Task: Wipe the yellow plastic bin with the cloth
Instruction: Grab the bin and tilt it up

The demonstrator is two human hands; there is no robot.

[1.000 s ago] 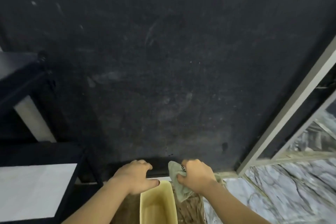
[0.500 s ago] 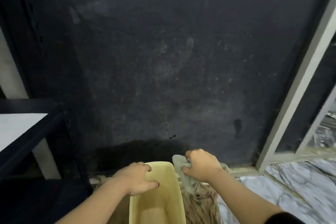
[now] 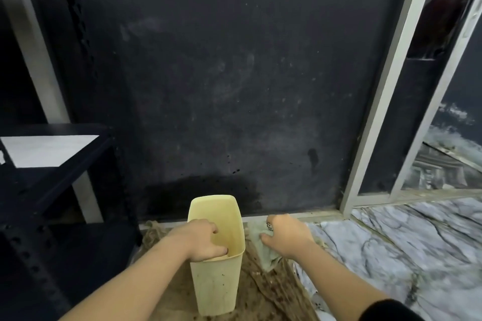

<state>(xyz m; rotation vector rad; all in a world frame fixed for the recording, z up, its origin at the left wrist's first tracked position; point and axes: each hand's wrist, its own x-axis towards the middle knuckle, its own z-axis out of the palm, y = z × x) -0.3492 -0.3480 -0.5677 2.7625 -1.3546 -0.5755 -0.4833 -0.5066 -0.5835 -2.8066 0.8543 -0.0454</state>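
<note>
Yellow plastic bin (image 3: 214, 279) stands upright at the lower centre of the frame, and we see it sitting on a brown, speckled mat (image 3: 271, 292) spread over the floor. Dark specks dot its near wall. Our left hand (image 3: 200, 240) is hooked over the bin's left rim, fingers curled inside the opening and thumb across the near edge, so that grip is clamped on the rim. Just right of the bin, our right hand (image 3: 287, 236) presses down on a pale green cloth (image 3: 263, 250); the fingers are bunched into the fabric, grip pinching it against the mat. Cloth and bin sit just beside each other; whether they touch, we cannot tell. A dark sleeve (image 3: 386, 311) shows at the lower right corner. Marble-patterned floor tiles (image 3: 391, 247) fill the lower right. A black shelf unit (image 3: 52, 164) with a white panel occupies the left side. Beyond the bin rises a dark, scuffed wall (image 3: 234, 73), and at the upper right a pale metal frame (image 3: 383, 91) slants across, holding reflective glass.
</note>
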